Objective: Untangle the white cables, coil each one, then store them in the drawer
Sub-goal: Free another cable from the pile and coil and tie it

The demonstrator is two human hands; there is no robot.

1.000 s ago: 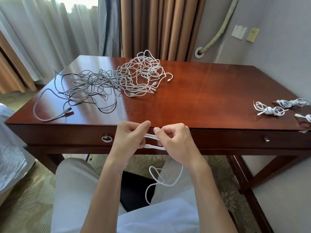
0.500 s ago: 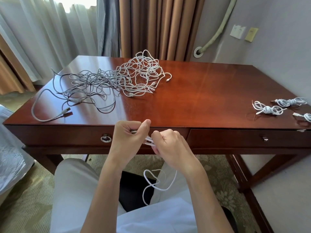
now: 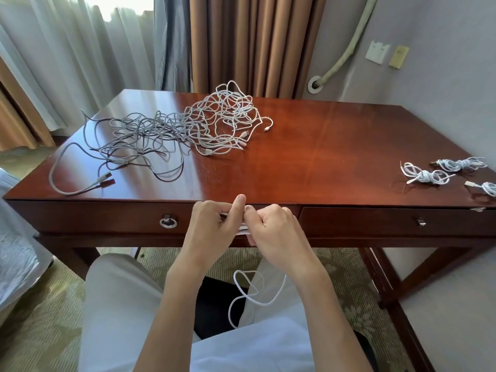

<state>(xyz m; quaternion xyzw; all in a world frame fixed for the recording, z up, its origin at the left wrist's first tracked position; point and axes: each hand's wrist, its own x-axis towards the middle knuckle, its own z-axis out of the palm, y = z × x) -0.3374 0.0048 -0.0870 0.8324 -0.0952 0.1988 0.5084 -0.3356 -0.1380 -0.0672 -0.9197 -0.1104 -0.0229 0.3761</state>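
Note:
My left hand (image 3: 214, 224) and my right hand (image 3: 273, 232) meet just in front of the desk's front edge, both gripping a folded white cable (image 3: 257, 291) between them. Its loose end hangs in loops over my lap. A tangle of white cables (image 3: 228, 122) lies on the far middle of the desk, merged on its left with a tangle of grey cables (image 3: 128, 138). Three coiled white cables sit at the right edge: coil (image 3: 424, 177), coil (image 3: 461, 165), and a coil (image 3: 487, 187) cut off by the frame. The left drawer (image 3: 107, 218) and the right drawer (image 3: 389, 224) are closed.
The wooden desk (image 3: 308, 157) stands against a wall on the right, with curtains behind it. A ring pull (image 3: 167, 222) is on the left drawer, a small knob (image 3: 420, 222) on the right one. A bed edge (image 3: 16, 251) is at the left.
My hands have drawn together, closing the gap of cable between them. The hanging end has shifted a little above my lap.

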